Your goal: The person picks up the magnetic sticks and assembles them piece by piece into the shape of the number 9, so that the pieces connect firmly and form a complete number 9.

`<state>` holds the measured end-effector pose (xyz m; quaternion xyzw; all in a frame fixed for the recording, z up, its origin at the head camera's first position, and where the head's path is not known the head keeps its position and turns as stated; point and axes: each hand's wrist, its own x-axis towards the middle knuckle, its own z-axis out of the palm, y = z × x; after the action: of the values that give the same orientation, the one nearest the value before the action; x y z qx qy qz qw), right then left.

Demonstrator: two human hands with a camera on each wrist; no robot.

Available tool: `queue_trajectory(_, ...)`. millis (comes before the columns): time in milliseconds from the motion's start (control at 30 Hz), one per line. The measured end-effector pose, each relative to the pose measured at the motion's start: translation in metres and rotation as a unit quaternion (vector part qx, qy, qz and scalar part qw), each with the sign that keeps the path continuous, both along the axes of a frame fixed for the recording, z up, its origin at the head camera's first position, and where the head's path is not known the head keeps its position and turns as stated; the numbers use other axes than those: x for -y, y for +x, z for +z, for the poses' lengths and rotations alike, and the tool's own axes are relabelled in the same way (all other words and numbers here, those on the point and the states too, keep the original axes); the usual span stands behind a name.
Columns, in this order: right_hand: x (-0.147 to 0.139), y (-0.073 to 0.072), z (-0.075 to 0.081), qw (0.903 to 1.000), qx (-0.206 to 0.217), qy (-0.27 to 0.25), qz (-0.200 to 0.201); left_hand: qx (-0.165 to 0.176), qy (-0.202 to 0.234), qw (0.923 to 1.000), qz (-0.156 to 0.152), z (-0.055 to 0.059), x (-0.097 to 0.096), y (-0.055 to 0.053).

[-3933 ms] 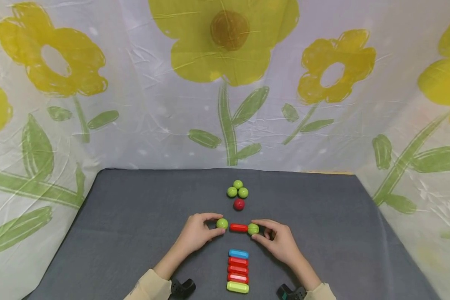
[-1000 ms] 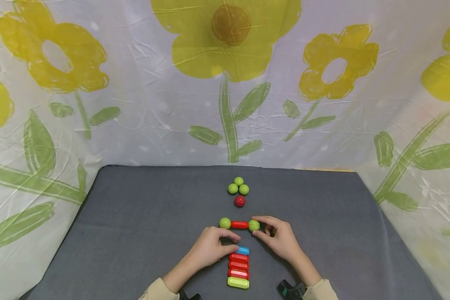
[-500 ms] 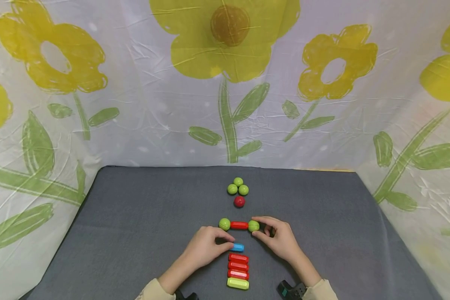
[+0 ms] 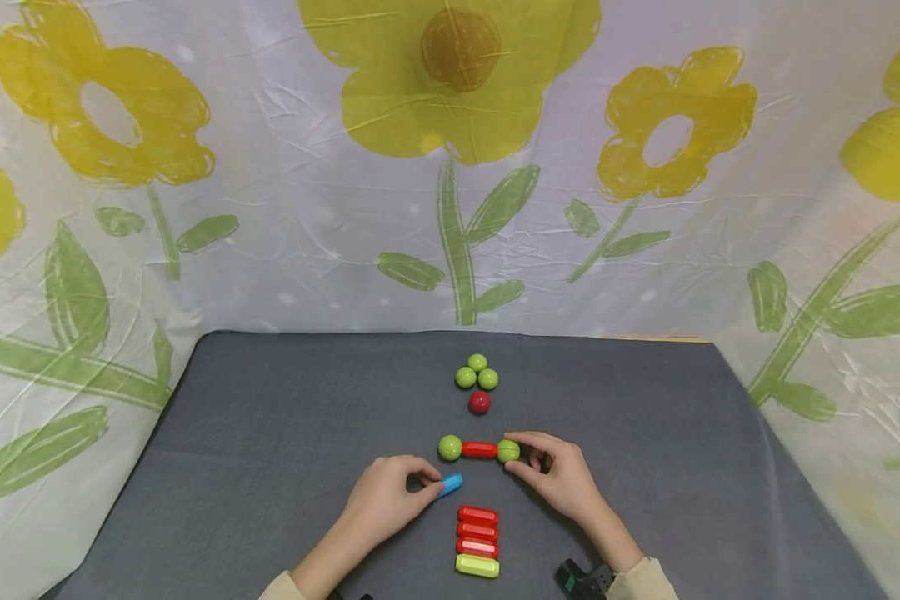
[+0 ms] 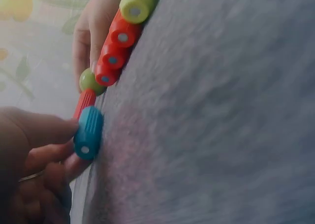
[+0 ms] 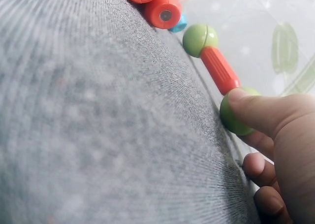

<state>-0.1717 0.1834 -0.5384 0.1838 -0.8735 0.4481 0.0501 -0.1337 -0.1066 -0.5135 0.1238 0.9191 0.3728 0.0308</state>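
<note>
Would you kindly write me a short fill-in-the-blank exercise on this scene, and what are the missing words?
1. The left hand pinches a ____ rod.
2. The right hand holds one of the two ____ balls at the ends of the red rod.
3. Past the lone red ball, ____ loose green balls sit clustered.
4. Beside the yellow-green rod lie three rods coloured ____.

Missing words: blue; green; three; red.

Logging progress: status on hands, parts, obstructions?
Left hand pinches blue rod. Right hand holds green ball at right end of ball-tipped red rod. No loose piece between those rods.
</note>
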Motion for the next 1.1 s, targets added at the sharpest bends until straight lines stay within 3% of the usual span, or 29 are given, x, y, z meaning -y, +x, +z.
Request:
queue_trajectory(300, -0.001, -0.001, 0.0, 1.0, 0.002, 0.003, 0.001, -0.021, -0.006, 0.9966, 0.08, 0.0, -0.005, 0.011)
queue_trajectory(433, 0.0, -0.001, 0.0, 1.0, 0.002, 0.004, 0.001, -0.021, -0.001, 0.996, 0.087, -0.001, -0.005, 0.011)
queue_trajectory(533, 0.0, 0.0, 0.0, 1.0, -0.005, 0.001, 0.0, -0.018, 0.021, 0.9983, 0.051, -0.002, 0.002, 0.006)
queue_trajectory(633, 0.0, 0.0, -0.001, 0.9999, -0.016, -0.002, 0.003, -0.006, 0.052, 0.9985, -0.019, -0.004, 0.015, -0.002)
queue_trajectory(733, 0.0, 0.0, -0.002, 0.9999, -0.016, -0.004, 0.004, 0.015, 0.08, 0.9924, -0.093, -0.008, 0.029, -0.009)
queue_trajectory(867, -0.001, -0.001, -0.001, 1.0, -0.004, -0.001, 0.004, 0.024, 0.099, 0.9818, -0.16, -0.011, 0.038, -0.013)
queue_trajectory(967, -0.001, -0.001, -0.001, 1.0, 0.001, 0.001, 0.005, 0.023, 0.101, 0.979, -0.175, -0.011, 0.038, -0.013)
queue_trajectory(1100, -0.001, 0.0, -0.001, 1.0, 0.003, 0.001, 0.006, 0.019, 0.087, 0.9824, -0.164, -0.01, 0.035, -0.011)
